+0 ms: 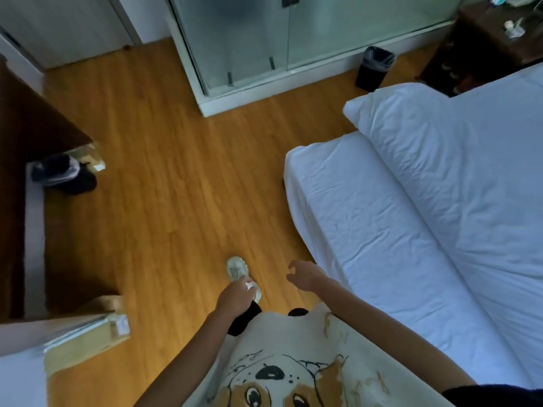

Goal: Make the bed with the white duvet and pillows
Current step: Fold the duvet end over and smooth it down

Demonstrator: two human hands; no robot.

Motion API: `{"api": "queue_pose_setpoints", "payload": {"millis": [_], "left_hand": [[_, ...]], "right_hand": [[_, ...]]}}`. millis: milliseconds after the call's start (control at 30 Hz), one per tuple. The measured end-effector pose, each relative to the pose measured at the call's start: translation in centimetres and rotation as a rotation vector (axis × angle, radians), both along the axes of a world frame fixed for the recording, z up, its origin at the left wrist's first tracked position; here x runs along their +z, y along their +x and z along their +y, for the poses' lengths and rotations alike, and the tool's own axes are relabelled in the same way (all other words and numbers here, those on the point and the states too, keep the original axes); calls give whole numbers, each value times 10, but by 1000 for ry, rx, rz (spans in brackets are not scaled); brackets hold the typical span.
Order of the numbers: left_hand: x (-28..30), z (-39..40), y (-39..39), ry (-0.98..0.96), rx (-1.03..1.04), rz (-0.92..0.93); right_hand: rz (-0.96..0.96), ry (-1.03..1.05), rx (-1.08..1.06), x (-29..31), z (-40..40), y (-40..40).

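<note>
Wooden plank floor (164,183), warm orange, fills the middle of a bedroom seen from above. One bed (367,230) stands along the right, its mattress wrapped in a creased white sheet. One white duvet (470,160), puffy and wrinkled, lies further in on the bed, its rounded corner overhanging the bed's far edge. No pillow can be made out.

Two bare hands reach forward over the floor, near the bed's corner. The left hand (236,295) hangs loosely curled and holds nothing. The right hand (305,274) has its fingers relaxed and slightly spread, also holding nothing. One pale sneaker (239,273) shows below them.

One black bin (374,67) stands beside a frosted glass cubicle (249,48). One dark wooden nightstand (482,51) sits behind the bed.
</note>
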State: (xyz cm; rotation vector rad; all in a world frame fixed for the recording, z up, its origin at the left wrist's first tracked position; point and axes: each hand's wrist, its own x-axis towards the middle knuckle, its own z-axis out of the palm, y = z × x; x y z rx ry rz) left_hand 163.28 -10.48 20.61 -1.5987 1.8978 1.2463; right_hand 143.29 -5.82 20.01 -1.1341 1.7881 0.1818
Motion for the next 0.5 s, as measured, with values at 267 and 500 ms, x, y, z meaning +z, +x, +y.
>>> {"api": "queue_pose_setpoints", "payload": {"millis": [267,500], "left_hand": [[-20,-264,-23,-68,-253,-49],[-6,-434,-80,-76,-490,-105]], "right_hand": [[39,26,-157,-15,-195,-21],[101,-36,-198,7,-323,-48]]}}
